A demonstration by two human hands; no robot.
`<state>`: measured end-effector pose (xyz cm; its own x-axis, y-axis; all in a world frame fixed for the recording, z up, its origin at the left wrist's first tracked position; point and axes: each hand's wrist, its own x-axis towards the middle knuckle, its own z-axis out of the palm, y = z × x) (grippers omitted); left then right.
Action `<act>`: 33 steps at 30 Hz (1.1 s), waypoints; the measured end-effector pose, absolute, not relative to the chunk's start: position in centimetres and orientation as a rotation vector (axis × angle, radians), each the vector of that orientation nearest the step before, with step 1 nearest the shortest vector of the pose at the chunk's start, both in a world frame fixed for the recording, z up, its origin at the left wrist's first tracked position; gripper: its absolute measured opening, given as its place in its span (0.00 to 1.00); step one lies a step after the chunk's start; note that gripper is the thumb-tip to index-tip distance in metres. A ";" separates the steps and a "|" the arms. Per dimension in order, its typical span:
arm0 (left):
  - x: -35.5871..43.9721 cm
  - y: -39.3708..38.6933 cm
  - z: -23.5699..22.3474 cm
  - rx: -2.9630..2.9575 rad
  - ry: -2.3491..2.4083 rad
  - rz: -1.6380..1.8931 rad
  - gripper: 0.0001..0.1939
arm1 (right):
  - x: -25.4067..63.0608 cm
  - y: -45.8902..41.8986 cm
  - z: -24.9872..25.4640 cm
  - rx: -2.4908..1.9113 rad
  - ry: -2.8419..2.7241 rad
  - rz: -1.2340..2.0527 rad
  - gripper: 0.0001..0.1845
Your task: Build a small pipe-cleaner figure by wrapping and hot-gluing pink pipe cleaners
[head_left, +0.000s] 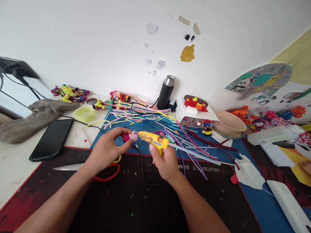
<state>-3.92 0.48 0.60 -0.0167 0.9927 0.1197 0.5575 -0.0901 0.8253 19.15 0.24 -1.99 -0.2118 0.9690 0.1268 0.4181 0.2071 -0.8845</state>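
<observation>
Pink piece: here it is, right at the left hand's fingertips, on the side facing the right hand; a small fuzzy wad, pale pink against deep magenta.
Left hand (pixel 105 149): thumb and fingers pinched narrow on the pink piece (pixel 131 137), so it's the nearer hand by far.
Gun (pixel 150 138): just beyond the right hand's thumb, its long axis running side to side, nozzle aimed straight at the left fingertips; hard yellow plastic, blotched brown.
Gap: nozzle and fuzz sit right up against each other, and whether they touch, I can't tell.
Right hand (pixel 166 161): wrapped around the gun's grip, thumb up along its near side.
Stick (pixel 194 153): out the gun's back end, off to the right hand's right, a long, smooth, milky rod.
Scissors (pixel 69 167): under the left wrist, flat steel blade pointing away left, red and yellow loops behind.
Stems (pixel 143 111): beyond both hands, a fuzzy, many-coloured tangle of thin rods.
Phone (pixel 52 139): well left of the left hand, a glossy black slab.
Mat (pixel 145 207): below both hands, dark, flat, flecked with scraps.
</observation>
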 end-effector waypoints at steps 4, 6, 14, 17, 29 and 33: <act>-3.9 0.5 0.6 1.710 1.630 0.988 0.18 | 19.1 0.3 -1.9 -1.309 -1.760 0.952 0.26; -3.8 0.4 0.6 1.718 1.629 0.994 0.18 | 19.1 0.3 -2.0 -1.316 -1.762 0.943 0.26; -4.7 0.3 0.5 1.722 1.611 1.052 0.17 | 19.1 0.8 -2.0 -1.357 -1.522 1.165 0.25; -5.5 1.1 0.5 1.555 1.690 1.129 0.21 | 19.1 1.1 -2.0 -1.268 -1.353 1.379 0.28; -5.0 1.4 0.6 1.526 1.600 1.237 0.19 | 19.1 0.5 -3.3 -1.182 -0.887 1.683 0.31; -4.9 1.1 0.7 1.551 1.566 1.226 0.20 | 20.3 -1.0 -3.5 -1.217 -0.807 1.749 0.32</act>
<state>-4.86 1.14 0.74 -0.1279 0.9751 0.1815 0.4105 -0.1145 0.9047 20.34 -1.00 -3.47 -0.1790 0.8956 -0.4073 -0.2706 -0.4429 -0.8548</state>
